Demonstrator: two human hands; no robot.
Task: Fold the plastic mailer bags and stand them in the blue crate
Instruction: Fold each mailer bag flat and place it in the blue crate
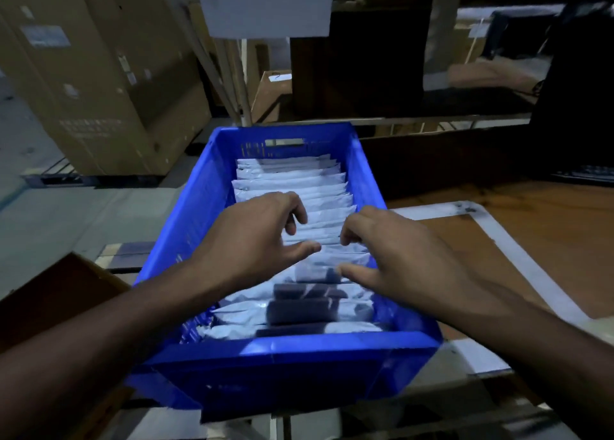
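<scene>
Both my hands over the blue crate (212, 187), left hand (252, 236) and right hand (395, 260) loosely curled, empty, folded mailer bags (292, 177) standing just beneath.

One head-worn view here, looking forward and steeply down, close over the blue crate (279, 356) and both forearms reaching in.
</scene>
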